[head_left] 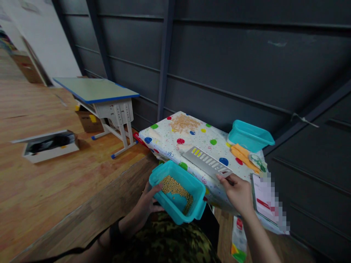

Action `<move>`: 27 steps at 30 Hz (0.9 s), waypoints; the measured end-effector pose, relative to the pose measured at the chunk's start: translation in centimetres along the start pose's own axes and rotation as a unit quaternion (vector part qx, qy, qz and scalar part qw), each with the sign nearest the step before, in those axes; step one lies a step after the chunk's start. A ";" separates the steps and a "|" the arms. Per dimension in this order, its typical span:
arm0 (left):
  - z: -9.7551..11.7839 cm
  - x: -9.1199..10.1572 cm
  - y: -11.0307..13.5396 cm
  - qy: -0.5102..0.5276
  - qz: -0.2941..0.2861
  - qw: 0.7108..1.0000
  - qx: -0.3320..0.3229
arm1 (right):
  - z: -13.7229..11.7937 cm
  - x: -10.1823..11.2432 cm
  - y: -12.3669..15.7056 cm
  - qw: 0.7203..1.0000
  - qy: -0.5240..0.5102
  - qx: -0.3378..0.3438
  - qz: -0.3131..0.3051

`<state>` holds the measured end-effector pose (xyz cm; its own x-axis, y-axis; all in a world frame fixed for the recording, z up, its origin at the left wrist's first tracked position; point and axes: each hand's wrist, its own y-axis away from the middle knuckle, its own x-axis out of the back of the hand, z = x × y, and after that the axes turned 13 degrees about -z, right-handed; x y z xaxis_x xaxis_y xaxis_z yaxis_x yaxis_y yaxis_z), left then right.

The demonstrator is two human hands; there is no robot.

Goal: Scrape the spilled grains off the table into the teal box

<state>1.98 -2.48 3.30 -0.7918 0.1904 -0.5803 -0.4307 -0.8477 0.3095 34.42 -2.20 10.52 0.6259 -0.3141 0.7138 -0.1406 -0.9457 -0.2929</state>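
My left hand (144,204) grips the left wall of a turquoise plastic basin (171,212), thumb over the rim. Inside lie round yellowish beans (177,188), gathered toward its far and right sides. The basin is held tilted just off the near edge of the table. My right hand (238,191) pinches the right end of a flat grey-white slotted strip (204,162). That strip reaches left over the tabletop; whether it touches the cloth I cannot tell. Farther back on the table, a spread pile of small tan grains or beans (185,123) lies loose.
A spotted cloth covers the table (164,137). A second turquoise basin (251,135), an orange cloth (242,156) and a tablet-like screen (264,199) are on its right side. A dark panelled wall (233,54) stands behind. A school desk (95,89) and an open white box (52,148) are leftward.
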 end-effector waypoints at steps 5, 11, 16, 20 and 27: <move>-0.2 0.1 -0.3 -0.006 0.011 1.000 0.013 | 0.2 -0.8 -4.1 0.999 0.005 -0.018 0.038; 0.1 0.4 -0.7 -0.006 0.043 0.999 0.023 | -0.1 -2.5 -7.7 0.992 0.127 -0.021 0.016; 0.2 0.9 -1.0 -0.015 0.054 0.998 0.020 | -0.9 -3.2 -7.8 0.986 0.164 -0.013 -0.016; 0.2 1.3 -1.2 -0.017 0.050 0.998 0.019 | -1.2 -3.1 -8.3 0.987 0.158 -0.011 -0.032; 0.1 1.3 -0.9 -0.010 0.047 0.999 0.016 | -1.4 -3.2 -8.8 0.985 0.168 -0.018 -0.041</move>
<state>1.31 -1.44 2.39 -0.8384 0.1206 -0.5315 -0.3666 -0.8464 0.3863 32.53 7.00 11.69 0.3479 -0.2410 0.9060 -0.1318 -0.9694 -0.2072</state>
